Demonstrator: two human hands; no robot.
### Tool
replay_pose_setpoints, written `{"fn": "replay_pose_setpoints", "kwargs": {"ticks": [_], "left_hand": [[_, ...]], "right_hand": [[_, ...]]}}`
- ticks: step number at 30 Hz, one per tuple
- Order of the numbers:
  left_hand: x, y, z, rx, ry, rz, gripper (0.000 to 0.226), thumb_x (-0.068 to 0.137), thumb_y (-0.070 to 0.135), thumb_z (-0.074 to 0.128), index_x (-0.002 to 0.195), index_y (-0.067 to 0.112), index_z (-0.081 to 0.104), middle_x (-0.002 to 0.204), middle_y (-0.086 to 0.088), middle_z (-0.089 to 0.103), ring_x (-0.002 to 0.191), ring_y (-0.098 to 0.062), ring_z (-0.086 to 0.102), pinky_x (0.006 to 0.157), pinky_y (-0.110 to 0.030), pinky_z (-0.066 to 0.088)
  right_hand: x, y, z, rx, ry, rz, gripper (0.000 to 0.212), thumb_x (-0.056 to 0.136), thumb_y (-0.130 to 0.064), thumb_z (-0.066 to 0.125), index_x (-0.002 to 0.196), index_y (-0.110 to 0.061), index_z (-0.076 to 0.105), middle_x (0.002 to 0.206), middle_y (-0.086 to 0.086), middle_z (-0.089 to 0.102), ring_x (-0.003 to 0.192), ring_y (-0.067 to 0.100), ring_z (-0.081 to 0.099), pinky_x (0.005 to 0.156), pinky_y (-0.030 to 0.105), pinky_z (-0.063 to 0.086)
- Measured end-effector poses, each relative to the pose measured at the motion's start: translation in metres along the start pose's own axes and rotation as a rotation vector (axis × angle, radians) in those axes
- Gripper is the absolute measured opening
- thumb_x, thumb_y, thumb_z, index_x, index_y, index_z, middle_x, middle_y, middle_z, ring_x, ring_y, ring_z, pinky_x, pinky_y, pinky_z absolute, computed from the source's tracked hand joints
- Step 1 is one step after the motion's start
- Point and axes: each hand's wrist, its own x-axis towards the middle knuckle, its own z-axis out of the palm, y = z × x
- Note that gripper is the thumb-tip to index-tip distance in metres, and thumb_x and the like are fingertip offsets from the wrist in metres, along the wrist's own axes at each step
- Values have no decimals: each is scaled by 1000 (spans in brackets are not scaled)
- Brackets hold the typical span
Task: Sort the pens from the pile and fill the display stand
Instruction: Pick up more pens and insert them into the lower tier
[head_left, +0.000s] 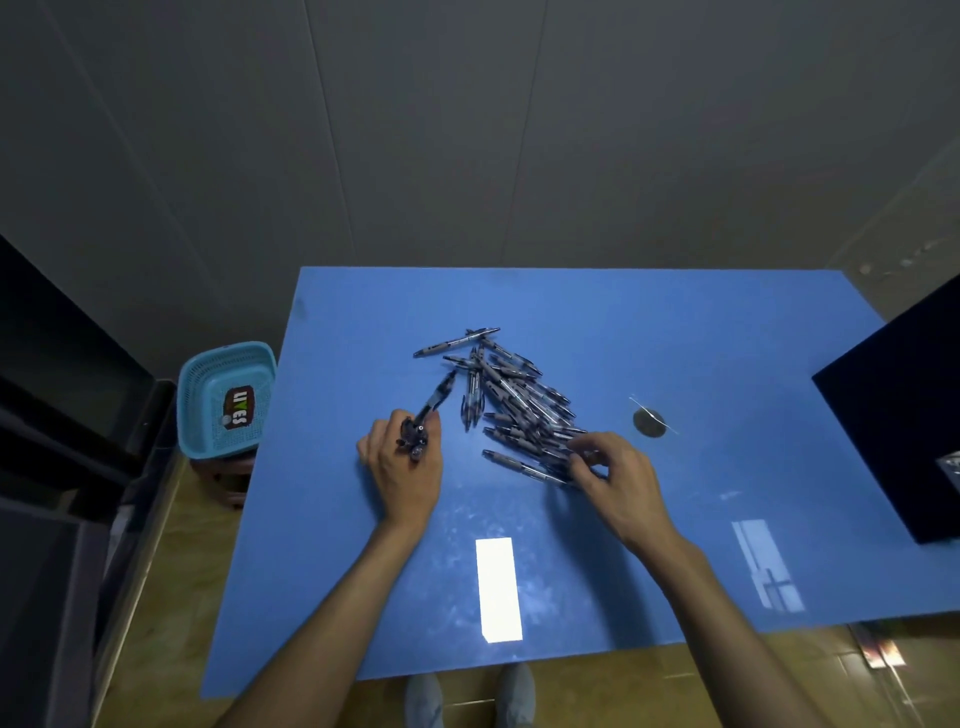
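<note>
Head view shows the left hand (410, 467) gripping a bundle of pens (423, 421) while the right hand (613, 478) pinches at the pen pile (514, 405) mid-table (727, 338).

My left hand (410, 467) covers the lower ends of the few pens (434, 402) I grip, so I cannot count them, and my right hand (618, 478) hides the near end of the pile (514, 405), where blur keeps me from telling whether my fingertips (576, 451) pinch a pen or only touch one. The dark box (898, 405) at my right is cut off by the picture's edge, the small round thing (649, 422) beside the pile is too small to name, and my forearms run out of the bottom edge
</note>
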Motion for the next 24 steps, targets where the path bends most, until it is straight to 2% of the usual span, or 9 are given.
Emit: {"fn": "replay_pose_setpoints", "kwargs": {"ticks": [3, 5, 8, 11, 14, 16, 18, 21, 24], "left_hand": [[4, 4, 2, -21, 2, 26, 33, 87, 32, 61, 65, 9, 50, 63, 7, 44, 74, -19, 45, 70, -32, 33], [5, 5, 5, -27, -29, 21, 34, 87, 38, 55, 67, 12, 49, 64, 5, 47, 68, -23, 47, 69, -31, 31], [6, -1, 12, 32, 5, 38, 38, 89, 45, 54, 65, 16, 56, 66, 4, 54, 81, -24, 54, 85, -29, 28], [10, -1, 15, 0, 28, -34, 52, 92, 52, 49, 67, 10, 65, 71, 2, 62, 91, -20, 53, 88, -30, 28], [11, 6, 16, -145, -26, -101, 49, 95, 51, 46, 81, 6, 63, 74, -1, 73, 75, -25, 67, 75, -32, 49], [12, 14, 15, -190, -10, -113, 39, 97, 44, 53, 84, 8, 58, 71, 0, 74, 67, -19, 68, 66, -23, 48], [15, 20, 13, -179, 24, -69, 30, 95, 34, 65, 80, 11, 54, 65, -1, 68, 60, -19, 63, 60, -20, 40], [17, 21, 11, -118, 15, 37, 38, 90, 17, 75, 72, 17, 42, 61, 4, 48, 56, -14, 41, 57, -15, 30], [18, 8, 11, -49, -61, 97, 40, 86, 11, 77, 68, 13, 41, 63, 2, 42, 57, -20, 36, 54, -25, 28]], "right_hand": [[-1, 6, -3, 0, 9, 15, 13, 88, -17, 67, 99, -22, 72, 99, -5, 70, 86, 11, 66, 80, 33, 54], [-2, 7, -5, -4, 12, 17, 14, 88, -17, 66, 99, -23, 73, 99, -6, 70, 85, 10, 67, 80, 32, 54], [-2, 9, -6, -4, 19, 22, 14, 88, -17, 66, 98, -25, 73, 98, -8, 70, 84, 7, 67, 79, 32, 54], [-2, 10, -7, -4, 12, 28, 14, 88, -18, 65, 98, -25, 72, 99, -9, 70, 85, 6, 67, 79, 32, 54], [-1, 8, -8, -1, 8, 28, 13, 88, -18, 65, 98, -24, 72, 99, -9, 71, 84, 5, 67, 77, 28, 52], [1, 5, -8, -1, 15, 34, 13, 88, -18, 65, 98, -24, 72, 98, -9, 71, 85, 4, 66, 77, 26, 51], [4, 3, -7, 3, 20, 33, 13, 89, -19, 65, 99, -24, 72, 99, -9, 71, 86, 5, 66, 78, 28, 51], [8, -2, -8, 12, 19, 26, 13, 90, -19, 64, 101, -23, 71, 100, -9, 70, 86, 4, 67, 78, 28, 52], [11, -5, -7, 11, 22, 22, 14, 90, -19, 64, 102, -23, 71, 101, -9, 69, 85, 4, 67, 77, 27, 50]]}}
